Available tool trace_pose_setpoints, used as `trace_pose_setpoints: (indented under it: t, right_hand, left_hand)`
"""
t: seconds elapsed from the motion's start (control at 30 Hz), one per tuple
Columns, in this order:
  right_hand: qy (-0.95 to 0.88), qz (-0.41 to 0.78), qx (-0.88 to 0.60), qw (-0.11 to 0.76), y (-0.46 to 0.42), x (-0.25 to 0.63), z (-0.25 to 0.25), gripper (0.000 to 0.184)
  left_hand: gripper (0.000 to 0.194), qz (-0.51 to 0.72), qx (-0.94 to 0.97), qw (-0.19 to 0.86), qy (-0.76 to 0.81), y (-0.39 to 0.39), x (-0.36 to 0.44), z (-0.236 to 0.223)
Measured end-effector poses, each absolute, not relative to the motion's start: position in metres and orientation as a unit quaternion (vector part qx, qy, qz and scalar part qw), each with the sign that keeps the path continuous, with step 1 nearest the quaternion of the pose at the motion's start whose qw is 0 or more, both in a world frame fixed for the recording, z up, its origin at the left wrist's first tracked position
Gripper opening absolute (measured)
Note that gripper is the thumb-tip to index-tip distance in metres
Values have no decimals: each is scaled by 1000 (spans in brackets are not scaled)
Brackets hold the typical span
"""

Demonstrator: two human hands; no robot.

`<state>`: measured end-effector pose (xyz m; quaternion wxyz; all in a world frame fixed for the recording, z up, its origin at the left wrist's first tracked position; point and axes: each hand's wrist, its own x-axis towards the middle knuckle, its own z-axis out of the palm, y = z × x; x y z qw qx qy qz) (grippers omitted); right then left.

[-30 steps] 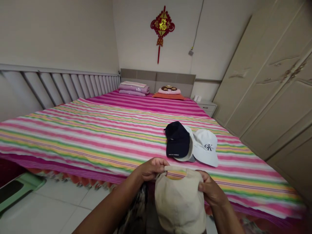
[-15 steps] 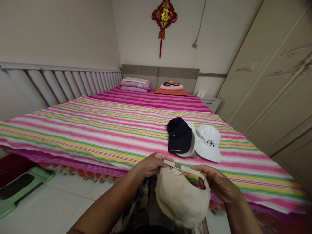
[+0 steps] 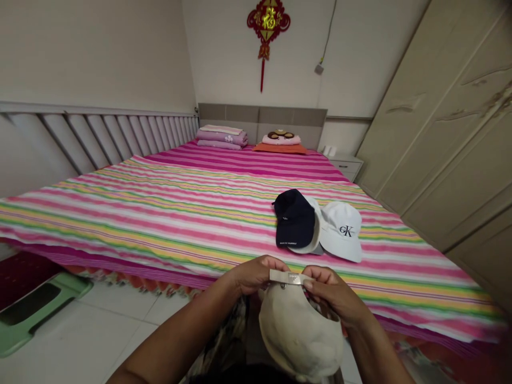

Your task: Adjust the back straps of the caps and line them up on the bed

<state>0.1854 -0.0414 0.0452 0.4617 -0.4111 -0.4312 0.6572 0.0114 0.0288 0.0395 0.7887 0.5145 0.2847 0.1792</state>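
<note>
A cream baseball cap hangs in front of me, its back opening and strap turned upward. My left hand pinches the strap's end, left of the metal buckle. Just right of the buckle, my right hand grips the strap between thumb and fingers. Beyond my hands a navy cap lies on the bed, partly over another pale cap. Beside them rests a white cap with dark letters on its front.
The bed has a striped cover. Folded bedding and a pink and orange stack sit by the headboard. A green stool stands on the floor at left; a wardrobe is at right, near a nightstand.
My right hand has moved left along the strap, close to the buckle and my left hand. The cream cap has tilted slightly, and its opening looks narrower.
</note>
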Motion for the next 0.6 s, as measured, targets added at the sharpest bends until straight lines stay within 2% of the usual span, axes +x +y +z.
trace_pose_setpoints:
  t: [0.33,0.6]
  right_hand:
    - [-408,676,-381,480,-41,180,49,31]
    - [-417,692,-333,487,-41,177,51,27]
  left_hand:
    - [20,255,410,824,297,17,19,40]
    - [17,254,387,843,274,15,21,40]
